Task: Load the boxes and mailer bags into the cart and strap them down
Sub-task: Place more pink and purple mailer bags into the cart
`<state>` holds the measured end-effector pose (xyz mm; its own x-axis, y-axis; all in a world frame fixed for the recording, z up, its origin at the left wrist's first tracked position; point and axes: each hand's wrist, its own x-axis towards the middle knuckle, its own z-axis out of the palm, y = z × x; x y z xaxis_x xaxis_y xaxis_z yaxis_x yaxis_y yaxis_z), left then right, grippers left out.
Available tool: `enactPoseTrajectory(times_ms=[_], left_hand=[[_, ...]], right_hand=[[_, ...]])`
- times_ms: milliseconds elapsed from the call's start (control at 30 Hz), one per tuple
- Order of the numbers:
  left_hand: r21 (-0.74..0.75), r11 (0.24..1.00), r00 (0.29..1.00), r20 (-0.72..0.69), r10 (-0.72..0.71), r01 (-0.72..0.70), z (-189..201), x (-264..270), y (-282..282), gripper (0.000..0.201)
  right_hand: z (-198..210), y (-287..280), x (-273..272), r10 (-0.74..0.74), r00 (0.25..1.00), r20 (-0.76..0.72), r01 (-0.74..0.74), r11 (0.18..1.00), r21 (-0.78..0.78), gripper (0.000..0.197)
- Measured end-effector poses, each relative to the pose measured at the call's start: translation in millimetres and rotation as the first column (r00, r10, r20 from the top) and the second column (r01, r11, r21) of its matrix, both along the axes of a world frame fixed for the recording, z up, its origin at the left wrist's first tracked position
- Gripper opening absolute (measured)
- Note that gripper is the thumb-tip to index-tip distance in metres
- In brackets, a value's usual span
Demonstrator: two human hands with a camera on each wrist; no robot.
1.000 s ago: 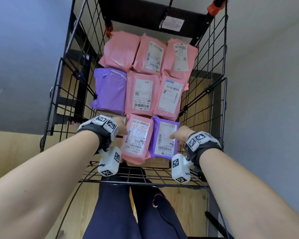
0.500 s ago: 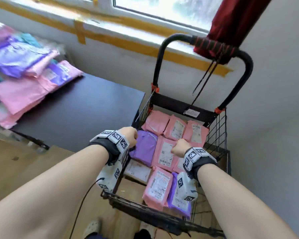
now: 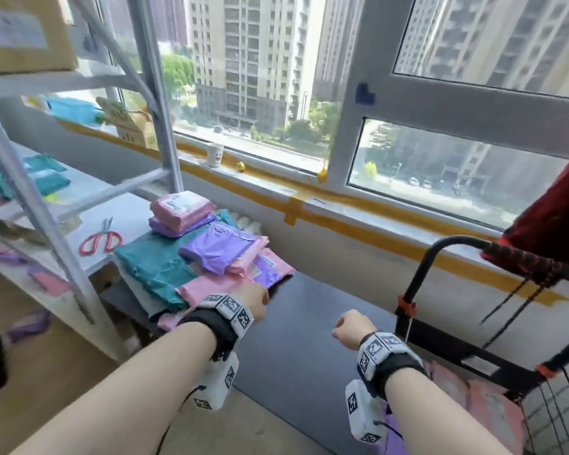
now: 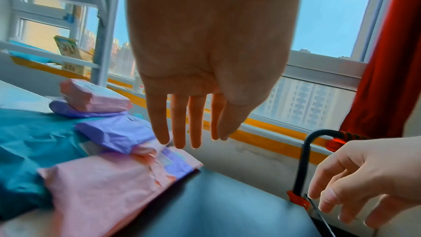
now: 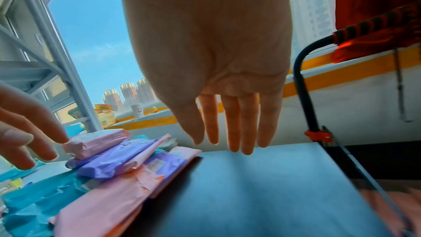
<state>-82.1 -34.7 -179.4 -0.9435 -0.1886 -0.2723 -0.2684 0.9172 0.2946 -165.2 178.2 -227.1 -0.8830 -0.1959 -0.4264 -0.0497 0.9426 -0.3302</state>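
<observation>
Several mailer bags lay stacked on the left end of the dark table, at about 10 o'clock from the hands in the head view. The stack comprised a large teal bag at the bottom left, a pink bag at the near edge, a purple bag on top of these, and a small pink parcel resting on a small purple parcel at the far end. The cart stood at 3 o'clock from the table, just beside its right end, with pink bags visible inside its wire basket and a red-and-black strap wound on its black handle.

The left hand hovered over the near right corner of the stack. Its fingers were extended straight, slightly spread, and held nothing; contact with the bags could not be confirmed. The right hand hung above the bare table surface, between the stack and the cart. Its fingers were likewise extended and empty.

At 9 o'clock stood a grey metal shelf unit with red-handled scissors on the white surface beneath it. A cardboard box sat on the upper shelf. A red curtain hung at 2 o'clock.
</observation>
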Motion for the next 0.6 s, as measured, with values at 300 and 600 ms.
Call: enactPoseTrajectory(times_ms=[300,600], left_hand=[[0.063,0.983,0.983,-0.062,0.175,-0.171,4.4,-12.2,-164.5,0.031],[0.200,0.938,0.951,-0.070,0.301,-0.282,-41.7,-71.8,-254.4,0.029]], right_hand=[[13.7,-160.8,-28.2,0.097,0.992,-0.081,-0.109,0.981,-0.161,0.024],[-35.9,-264.0,-100.7,-0.054,0.988,0.147,0.127,0.828,-0.547,0.046]])
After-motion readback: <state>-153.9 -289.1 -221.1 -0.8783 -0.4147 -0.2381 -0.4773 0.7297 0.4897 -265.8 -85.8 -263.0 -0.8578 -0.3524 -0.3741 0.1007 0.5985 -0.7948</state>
